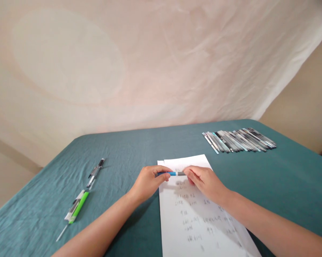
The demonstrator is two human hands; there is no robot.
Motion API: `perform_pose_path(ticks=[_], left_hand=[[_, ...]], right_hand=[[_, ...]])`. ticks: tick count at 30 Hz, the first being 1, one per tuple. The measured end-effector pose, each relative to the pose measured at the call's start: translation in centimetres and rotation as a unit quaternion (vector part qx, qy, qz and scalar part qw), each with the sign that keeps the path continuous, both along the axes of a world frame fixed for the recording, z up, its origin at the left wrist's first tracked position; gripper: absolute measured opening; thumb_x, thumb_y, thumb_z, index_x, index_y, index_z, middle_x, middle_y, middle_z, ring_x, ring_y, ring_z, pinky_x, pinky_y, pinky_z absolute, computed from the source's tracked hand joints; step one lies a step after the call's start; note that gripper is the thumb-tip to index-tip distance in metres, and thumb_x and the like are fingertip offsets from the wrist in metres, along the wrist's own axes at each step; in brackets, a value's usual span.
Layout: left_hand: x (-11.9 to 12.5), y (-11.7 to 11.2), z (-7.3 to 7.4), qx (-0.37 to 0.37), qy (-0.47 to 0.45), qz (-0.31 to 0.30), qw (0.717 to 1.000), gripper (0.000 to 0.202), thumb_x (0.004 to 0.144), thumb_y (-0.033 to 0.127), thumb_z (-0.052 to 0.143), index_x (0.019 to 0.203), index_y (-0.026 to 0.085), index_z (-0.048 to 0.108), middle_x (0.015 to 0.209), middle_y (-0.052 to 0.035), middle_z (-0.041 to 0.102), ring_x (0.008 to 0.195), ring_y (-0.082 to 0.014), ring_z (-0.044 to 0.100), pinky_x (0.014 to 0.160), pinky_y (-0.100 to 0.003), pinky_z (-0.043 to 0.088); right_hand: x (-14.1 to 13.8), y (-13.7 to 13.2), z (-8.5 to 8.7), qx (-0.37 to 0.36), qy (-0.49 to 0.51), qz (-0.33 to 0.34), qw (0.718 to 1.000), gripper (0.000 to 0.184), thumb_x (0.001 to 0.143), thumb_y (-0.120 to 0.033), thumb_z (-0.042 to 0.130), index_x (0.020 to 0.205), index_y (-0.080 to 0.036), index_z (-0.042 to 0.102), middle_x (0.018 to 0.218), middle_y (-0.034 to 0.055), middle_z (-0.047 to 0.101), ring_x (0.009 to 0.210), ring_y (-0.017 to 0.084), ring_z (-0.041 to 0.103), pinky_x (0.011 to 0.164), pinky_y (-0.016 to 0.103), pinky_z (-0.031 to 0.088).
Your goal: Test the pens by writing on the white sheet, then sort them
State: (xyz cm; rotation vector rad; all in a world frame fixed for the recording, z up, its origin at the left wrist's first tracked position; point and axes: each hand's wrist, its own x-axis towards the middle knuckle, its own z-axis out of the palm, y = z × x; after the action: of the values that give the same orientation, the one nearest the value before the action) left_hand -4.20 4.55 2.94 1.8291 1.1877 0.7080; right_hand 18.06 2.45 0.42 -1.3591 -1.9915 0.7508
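Observation:
A pen with a blue part on the left and a grey part on the right lies level between my hands. My left hand pinches its blue end between thumb and fingers. The grey end is gripped by my right hand, whose fingertips hide the tip. Below the pen lies a stack of white paper covered in handwritten marks too blurred to read. Both hands are above the upper part of the sheet.
A row of many pens lies side by side at the back right. On the left are black-and-clear pens and a bright green pen-like piece beside a white-and-black packet. A green cloth covers the table; a pale sheet hangs behind.

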Motion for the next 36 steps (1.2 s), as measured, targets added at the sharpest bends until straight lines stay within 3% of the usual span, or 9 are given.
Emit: perform_pose_path(ticks=[3, 6, 8, 14, 19, 25, 29, 33, 36], left_hand=[[-0.14, 0.28, -0.16, -0.035, -0.003, 0.001, 0.999, 0.026, 0.080, 0.032, 0.054, 0.093, 0.017, 0.071, 0.072, -0.0035, 0.068, 0.068, -0.0173, 0.059, 0.068, -0.027, 0.042], [-0.13, 0.27, -0.11, -0.027, -0.005, -0.013, 1.000, 0.024, 0.081, 0.032, 0.054, 0.091, 0.018, 0.071, 0.076, -0.0030, 0.069, 0.073, -0.0176, 0.059, 0.072, -0.026, 0.041], [-0.09, 0.21, -0.07, -0.011, -0.002, -0.011, 1.000, 0.022, 0.080, 0.030, 0.055, 0.090, 0.020, 0.071, 0.080, -0.0024, 0.070, 0.079, -0.0184, 0.060, 0.075, -0.027, 0.040], [-0.17, 0.38, -0.22, -0.034, 0.000, 0.000, 0.999, 0.024, 0.079, 0.033, 0.056, 0.090, 0.018, 0.071, 0.073, -0.0034, 0.069, 0.073, -0.0187, 0.060, 0.072, -0.027, 0.040], [-0.15, 0.32, -0.23, -0.023, -0.002, -0.002, 1.000, 0.021, 0.079, 0.032, 0.057, 0.088, 0.020, 0.072, 0.075, -0.0021, 0.069, 0.076, -0.0181, 0.059, 0.075, -0.027, 0.040], [-0.47, 0.58, -0.05, -0.139, -0.087, -0.024, 0.986, 0.028, 0.080, 0.038, 0.058, 0.072, 0.014, 0.069, 0.062, -0.0034, 0.062, 0.060, -0.0135, 0.052, 0.062, -0.024, 0.038], [-0.64, 0.46, 0.10, -0.185, -0.100, -0.057, 0.976, 0.032, 0.081, 0.039, 0.056, 0.066, 0.013, 0.068, 0.058, -0.0029, 0.058, 0.054, -0.0114, 0.047, 0.057, -0.024, 0.035], [-0.19, -0.11, 0.49, -0.054, -0.030, -0.012, 0.998, 0.023, 0.079, 0.034, 0.058, 0.089, 0.018, 0.073, 0.073, -0.0032, 0.065, 0.068, -0.0152, 0.055, 0.066, -0.025, 0.039], [-0.02, -0.19, 0.76, -0.004, -0.012, 0.001, 1.000, 0.023, 0.081, 0.033, 0.057, 0.091, 0.019, 0.072, 0.079, -0.0036, 0.066, 0.074, -0.0161, 0.057, 0.070, -0.025, 0.040]], right_hand=[[-0.20, 0.01, 0.05, 0.025, 0.040, -0.028, 0.999, 0.030, 0.085, -0.041, 0.052, 0.109, -0.024, 0.054, 0.090, 0.0018, 0.065, 0.073, 0.015, 0.060, 0.067, 0.026, 0.044], [-0.13, -0.03, 0.16, 0.021, 0.023, -0.020, 0.999, 0.019, 0.088, -0.039, 0.046, 0.092, -0.023, 0.056, 0.077, 0.0003, 0.064, 0.067, 0.015, 0.059, 0.064, 0.026, 0.043], [0.00, 0.00, 0.19, 0.006, 0.003, 0.002, 1.000, 0.029, 0.092, -0.040, 0.037, 0.082, -0.022, 0.058, 0.065, -0.0006, 0.061, 0.060, 0.014, 0.057, 0.061, 0.026, 0.042], [0.05, 0.30, -0.07, 0.043, 0.045, -0.027, 0.998, 0.025, 0.085, -0.039, 0.051, 0.105, -0.024, 0.056, 0.094, 0.0030, 0.065, 0.077, 0.016, 0.059, 0.068, 0.027, 0.045], [0.17, 0.15, 0.04, 0.029, -0.023, -0.017, 0.999, 0.025, 0.091, -0.041, 0.040, 0.088, -0.023, 0.057, 0.066, -0.0016, 0.060, 0.059, 0.014, 0.054, 0.057, 0.026, 0.039], [0.06, 0.14, 0.23, 0.105, -0.008, -0.002, 0.994, 0.020, 0.090, -0.035, 0.045, 0.102, -0.025, 0.057, 0.093, 0.0036, 0.064, 0.083, 0.017, 0.058, 0.073, 0.028, 0.043], [0.02, -0.05, 0.55, 0.153, -0.051, 0.035, 0.986, 0.026, 0.092, -0.036, 0.041, 0.087, -0.021, 0.061, 0.083, 0.0068, 0.062, 0.084, 0.020, 0.055, 0.074, 0.031, 0.041], [-0.06, -0.33, 0.63, 0.006, -0.022, 0.031, 0.999, 0.045, 0.095, -0.043, 0.027, 0.068, -0.019, 0.055, 0.059, 0.0011, 0.054, 0.058, 0.015, 0.051, 0.056, 0.026, 0.039], [-0.17, -0.28, 0.38, -0.010, 0.022, 0.008, 1.000, 0.035, 0.094, -0.043, 0.032, 0.086, -0.020, 0.058, 0.070, 0.0008, 0.060, 0.063, 0.014, 0.055, 0.059, 0.025, 0.042]])
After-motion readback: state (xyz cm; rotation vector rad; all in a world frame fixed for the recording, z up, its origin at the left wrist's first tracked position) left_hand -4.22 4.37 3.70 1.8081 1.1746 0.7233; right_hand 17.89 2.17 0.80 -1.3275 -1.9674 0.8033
